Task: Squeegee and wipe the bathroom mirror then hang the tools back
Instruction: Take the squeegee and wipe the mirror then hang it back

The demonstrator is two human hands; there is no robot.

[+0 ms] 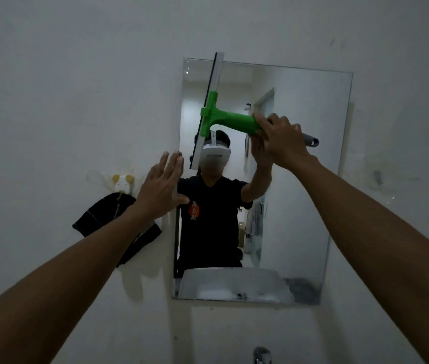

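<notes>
A frameless rectangular mirror (pixel 300 179) hangs on the white wall. My right hand (pixel 284 140) grips the green handle of a squeegee (pixel 223 119). Its long blade stands nearly upright against the upper left part of the glass, its top end past the mirror's top edge. My left hand (pixel 160 187) is flat and open, fingers spread, pressed on the wall at the mirror's left edge. A dark cloth (pixel 97 216) hangs from a small white and yellow hook (pixel 122 183) left of the mirror, partly hidden by my left forearm.
The glass reflects a person in a black shirt and a white sink. A chrome tap (pixel 261 355) shows at the bottom edge. Bare white wall (pixel 50 88) surrounds the mirror.
</notes>
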